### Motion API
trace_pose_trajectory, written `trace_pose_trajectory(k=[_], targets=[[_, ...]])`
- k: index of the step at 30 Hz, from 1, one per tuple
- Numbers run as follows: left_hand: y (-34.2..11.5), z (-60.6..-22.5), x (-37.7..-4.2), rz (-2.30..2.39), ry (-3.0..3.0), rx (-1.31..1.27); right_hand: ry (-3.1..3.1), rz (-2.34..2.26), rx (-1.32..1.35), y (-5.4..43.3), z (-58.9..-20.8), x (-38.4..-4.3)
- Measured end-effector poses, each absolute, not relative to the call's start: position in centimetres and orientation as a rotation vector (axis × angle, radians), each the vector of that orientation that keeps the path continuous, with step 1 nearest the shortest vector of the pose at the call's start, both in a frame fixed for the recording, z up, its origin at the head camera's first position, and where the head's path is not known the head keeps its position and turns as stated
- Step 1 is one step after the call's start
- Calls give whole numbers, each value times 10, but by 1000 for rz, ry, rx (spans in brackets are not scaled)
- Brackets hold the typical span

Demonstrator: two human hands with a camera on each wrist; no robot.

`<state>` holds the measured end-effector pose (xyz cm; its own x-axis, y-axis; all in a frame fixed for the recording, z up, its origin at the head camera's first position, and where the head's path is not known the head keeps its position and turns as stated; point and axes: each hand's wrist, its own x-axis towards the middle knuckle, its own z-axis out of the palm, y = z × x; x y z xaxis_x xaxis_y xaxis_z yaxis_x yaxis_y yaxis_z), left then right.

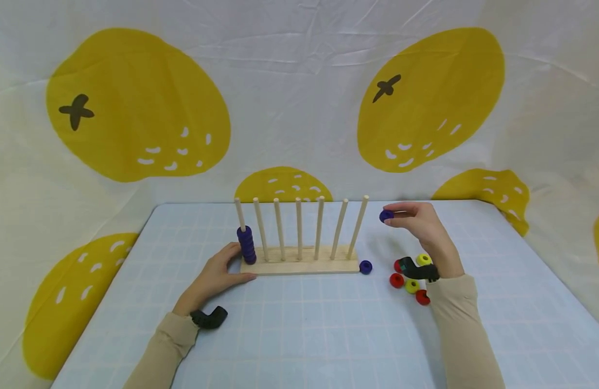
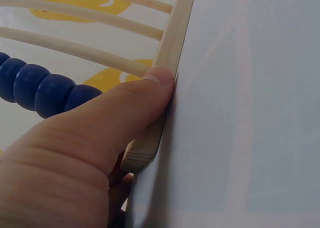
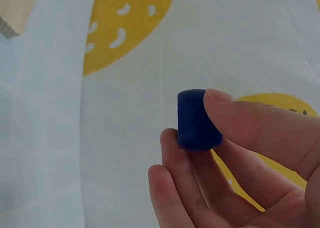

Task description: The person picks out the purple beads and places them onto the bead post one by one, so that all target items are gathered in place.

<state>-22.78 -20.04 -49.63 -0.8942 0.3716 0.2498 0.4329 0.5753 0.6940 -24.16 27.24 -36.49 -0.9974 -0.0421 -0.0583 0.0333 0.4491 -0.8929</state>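
A wooden peg stand (image 1: 299,267) with several upright pegs stands on the table. Blue beads (image 1: 247,246) are stacked on its leftmost peg; the other pegs are bare. My left hand (image 1: 219,273) grips the left end of the base, and the left wrist view shows its thumb (image 2: 127,100) pressed along the base's edge. Raised to the right of the stand, my right hand (image 1: 421,224) pinches a blue bead (image 3: 194,120) between thumb and fingers. That bead is apart from the pegs. Another blue bead (image 1: 365,267) lies by the right end of the base.
Red beads (image 1: 397,280) and yellow beads (image 1: 412,286) lie in a loose group below my right hand, partly hidden by the wrist camera (image 1: 418,269). A pale checked cloth (image 1: 299,335) covers the table. Behind it hangs a white sheet (image 1: 289,108) with yellow fruit shapes.
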Motion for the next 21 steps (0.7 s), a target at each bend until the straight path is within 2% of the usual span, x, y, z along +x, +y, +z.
trace_pose_trajectory(k=[12,21], targets=[[-200,-495,-228,-1244,-2723,-689,2709,-1694,-89,263,-347,-229],[-199,-495,-227,-1259,-2734,-676,2657,-1970,-185,256,-340,-221]])
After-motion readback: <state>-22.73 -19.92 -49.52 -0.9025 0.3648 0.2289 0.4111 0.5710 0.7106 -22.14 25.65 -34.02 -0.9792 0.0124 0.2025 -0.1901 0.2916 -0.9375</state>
